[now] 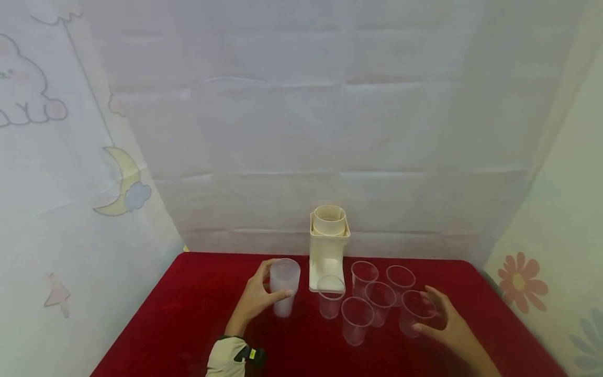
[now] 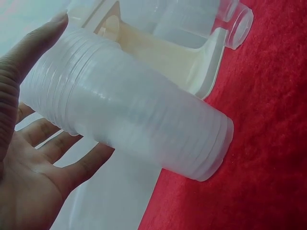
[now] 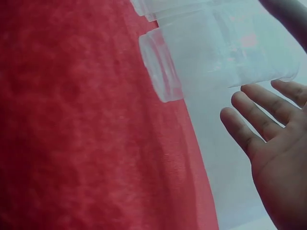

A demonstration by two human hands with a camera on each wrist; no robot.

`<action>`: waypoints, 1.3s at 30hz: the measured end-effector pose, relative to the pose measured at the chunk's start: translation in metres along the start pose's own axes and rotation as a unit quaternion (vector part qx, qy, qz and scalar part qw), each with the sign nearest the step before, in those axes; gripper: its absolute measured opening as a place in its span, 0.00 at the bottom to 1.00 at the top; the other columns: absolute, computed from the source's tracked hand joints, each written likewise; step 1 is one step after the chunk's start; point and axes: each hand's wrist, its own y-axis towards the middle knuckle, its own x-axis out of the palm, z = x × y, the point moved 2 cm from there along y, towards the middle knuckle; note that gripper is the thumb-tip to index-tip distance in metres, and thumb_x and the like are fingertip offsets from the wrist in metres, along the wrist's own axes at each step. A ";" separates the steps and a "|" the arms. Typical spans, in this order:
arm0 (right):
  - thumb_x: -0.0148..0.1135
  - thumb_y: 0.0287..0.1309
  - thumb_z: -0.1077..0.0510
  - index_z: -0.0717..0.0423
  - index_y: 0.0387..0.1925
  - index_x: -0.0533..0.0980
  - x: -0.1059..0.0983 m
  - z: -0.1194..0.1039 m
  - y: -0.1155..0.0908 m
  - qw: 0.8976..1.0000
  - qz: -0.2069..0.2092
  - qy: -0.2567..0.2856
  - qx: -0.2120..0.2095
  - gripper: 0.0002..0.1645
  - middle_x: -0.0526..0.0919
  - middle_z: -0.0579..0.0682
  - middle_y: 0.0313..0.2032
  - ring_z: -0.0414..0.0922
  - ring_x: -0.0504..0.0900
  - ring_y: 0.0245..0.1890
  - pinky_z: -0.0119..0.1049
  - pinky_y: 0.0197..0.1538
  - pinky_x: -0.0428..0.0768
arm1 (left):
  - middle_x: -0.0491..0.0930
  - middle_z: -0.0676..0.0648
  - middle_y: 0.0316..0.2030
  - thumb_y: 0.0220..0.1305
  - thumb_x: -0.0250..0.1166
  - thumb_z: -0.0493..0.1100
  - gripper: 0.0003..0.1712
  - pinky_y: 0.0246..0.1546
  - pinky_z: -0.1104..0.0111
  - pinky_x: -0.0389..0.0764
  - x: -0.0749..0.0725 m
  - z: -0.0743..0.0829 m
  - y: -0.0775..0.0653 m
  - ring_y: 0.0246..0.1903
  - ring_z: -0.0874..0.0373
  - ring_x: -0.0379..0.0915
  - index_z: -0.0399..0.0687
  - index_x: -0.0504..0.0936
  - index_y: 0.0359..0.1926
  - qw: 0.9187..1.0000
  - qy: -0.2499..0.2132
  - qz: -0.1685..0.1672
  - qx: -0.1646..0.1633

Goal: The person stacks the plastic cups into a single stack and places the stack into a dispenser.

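Note:
A tall stack of nested clear plastic cups (image 1: 283, 293) stands upright toward the left of the red table. My left hand (image 1: 256, 298) holds it from the side, thumb across the front and fingers behind. In the left wrist view the stack (image 2: 144, 110) looks tilted, and its far side hides some fingertips. On the right, my right hand (image 1: 447, 324) is around a single clear plastic cup (image 1: 409, 320), thumb near its wall. The right wrist view shows straight, spread fingers (image 3: 240, 129) right at that cup (image 3: 216, 52).
A cream plastic stand (image 1: 327, 251) with a round ring on top is at the table's back edge. Several single clear cups, such as the front one (image 1: 354, 334), stand between it and my right hand. Red cloth (image 1: 188, 314) covers the table; a pale sheet (image 1: 282, 131) hangs behind.

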 end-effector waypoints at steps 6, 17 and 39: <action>0.73 0.57 0.48 0.59 0.75 0.49 0.006 0.003 0.001 1.000 -0.005 0.004 0.024 0.56 0.67 0.67 0.66 0.64 0.65 0.64 0.69 0.58 0.68 | 0.78 0.53 0.55 0.49 0.80 0.49 0.43 0.52 0.50 0.78 0.001 0.002 0.000 0.54 0.54 0.75 0.65 0.69 0.65 1.000 -0.013 -0.011 0.000; 0.72 0.58 0.45 0.56 0.72 0.51 0.013 0.003 0.006 0.991 -0.032 0.078 0.102 0.52 0.66 0.65 0.67 0.64 0.69 0.63 0.52 0.52 0.81 | 0.78 0.51 0.55 0.50 0.80 0.49 0.44 0.50 0.52 0.79 0.004 0.006 0.000 0.52 0.54 0.75 0.64 0.68 0.66 1.000 -0.018 -0.020 0.005; 0.71 0.60 0.50 0.57 0.67 0.58 0.014 -0.002 0.005 0.998 0.017 0.063 0.012 0.42 0.74 0.62 0.62 0.27 0.73 0.52 0.35 0.45 0.83 | 0.78 0.51 0.55 0.48 0.81 0.50 0.44 0.52 0.49 0.78 0.005 0.006 0.001 0.54 0.51 0.74 0.62 0.68 0.65 1.000 -0.004 -0.013 0.004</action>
